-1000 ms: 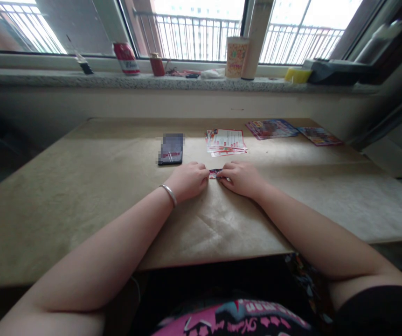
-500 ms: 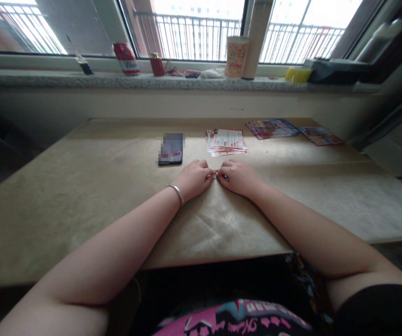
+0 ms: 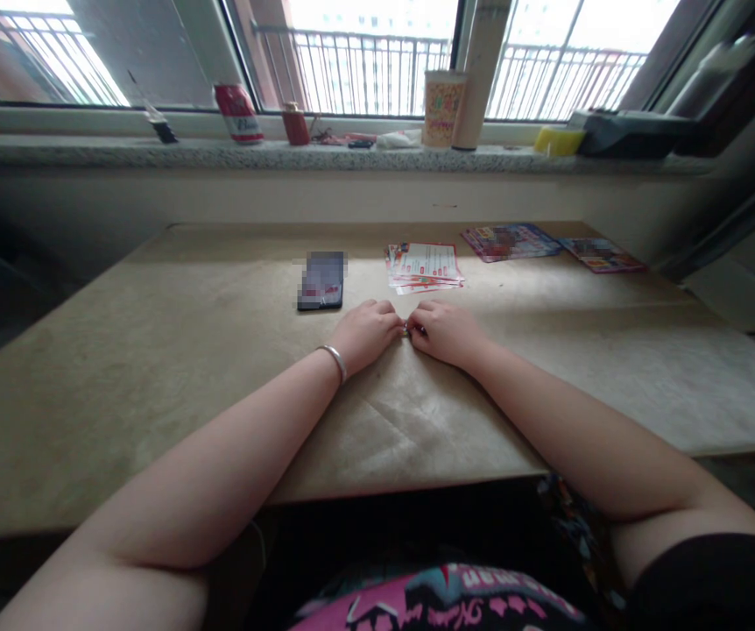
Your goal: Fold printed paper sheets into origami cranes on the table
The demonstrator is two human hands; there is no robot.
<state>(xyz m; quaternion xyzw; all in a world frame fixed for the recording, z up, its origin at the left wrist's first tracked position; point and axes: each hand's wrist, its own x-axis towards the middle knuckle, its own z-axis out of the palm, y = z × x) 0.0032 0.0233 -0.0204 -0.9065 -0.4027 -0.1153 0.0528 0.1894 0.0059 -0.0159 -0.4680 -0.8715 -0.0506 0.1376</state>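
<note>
My left hand and my right hand rest knuckles-up on the brown paper-covered table, fingertips meeting at the middle. Both are closed, pinching a small folded piece of coloured paper between them; only a sliver of it shows. A silver bangle circles my left wrist. Just beyond my hands lies a stack of red and white leaflets, and a dark phone lies to the left of it.
More colourful leaflets and another sheet lie at the table's far right. On the windowsill stand a red can, a small red jar, a patterned cup and a yellow sponge.
My hands have closed together over the small paper, which showed more a second ago. Both hands have shifted slightly away from me.
</note>
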